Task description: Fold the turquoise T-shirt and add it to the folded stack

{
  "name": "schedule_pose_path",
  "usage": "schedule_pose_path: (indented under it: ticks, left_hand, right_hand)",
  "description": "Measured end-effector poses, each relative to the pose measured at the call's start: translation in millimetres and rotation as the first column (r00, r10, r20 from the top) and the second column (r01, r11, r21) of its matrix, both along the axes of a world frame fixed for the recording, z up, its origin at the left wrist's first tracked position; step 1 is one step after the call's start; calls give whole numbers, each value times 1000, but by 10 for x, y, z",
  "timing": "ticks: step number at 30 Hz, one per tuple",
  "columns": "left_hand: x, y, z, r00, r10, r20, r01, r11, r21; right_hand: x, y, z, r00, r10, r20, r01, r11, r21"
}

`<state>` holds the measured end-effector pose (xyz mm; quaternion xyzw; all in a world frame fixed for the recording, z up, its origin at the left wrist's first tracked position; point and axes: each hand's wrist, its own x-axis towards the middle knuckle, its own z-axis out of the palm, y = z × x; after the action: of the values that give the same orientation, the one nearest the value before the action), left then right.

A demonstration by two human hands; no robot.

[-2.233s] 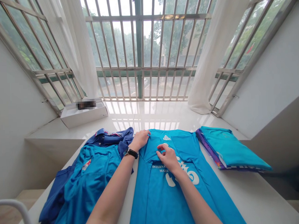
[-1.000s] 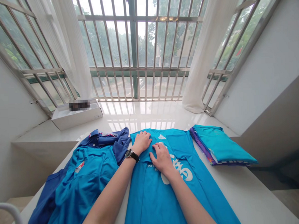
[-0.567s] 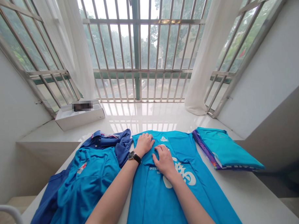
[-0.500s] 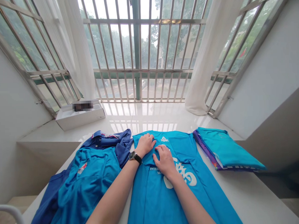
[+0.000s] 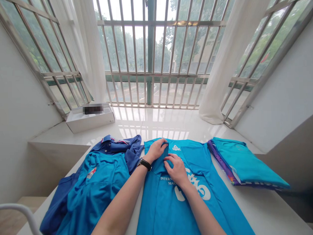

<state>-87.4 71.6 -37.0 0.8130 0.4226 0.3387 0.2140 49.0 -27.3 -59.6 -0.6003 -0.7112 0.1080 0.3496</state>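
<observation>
A bright blue T-shirt (image 5: 170, 213) with white lettering lies spread out in front of me, its sleeves folded inward. My left hand (image 5: 156, 150), with a black-strapped watch on the wrist, pinches the edge of the left folded sleeve near the top and lifts it slightly. Just below and to the right, my right hand (image 5: 176, 169) rests on the shirt's chest. Its fingers are curved, with a gap between thumb and forefinger, and it covers part of the print.
To the left lie a rumpled blue shirt (image 5: 97, 191) and a navy polo shirt (image 5: 119, 146). A stack of folded shirts (image 5: 250, 160) sits on the right. An open white box (image 5: 91, 121) stands on the sill (image 5: 156, 121) before the barred window. A white curved tube (image 5: 23, 211) shows lower left.
My left hand has gone from lying on the folded sleeve to pinching its edge and raising it a little. My right hand stays close beside it. The view has swung slightly left.
</observation>
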Motion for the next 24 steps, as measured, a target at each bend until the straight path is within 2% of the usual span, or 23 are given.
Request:
schedule_pose_path:
  ticks: [8,12,15,20,24]
  left_hand:
    - [-8,-42,109,981,-80,176,94,993,-73]
    - [-29,-32,135,980,-48,192,64,995,-77]
    - [-41,-11,124,984,-10,176,24,997,-80]
    - [-42,0,95,996,71,49,-66,994,-86]
    - [-58,-27,79,961,157,-225,-165,986,-18]
  right_hand:
    - [32,22,89,967,80,-243,-95,994,-50]
    - [60,28,127,915,108,-390,-165,979,-116]
    - [90,25,156,888,128,-441,-210,968,-141]
    - [96,-12,204,894,198,-401,-284,944,-166]
    - [47,-54,199,967,96,-236,-134,979,-154]
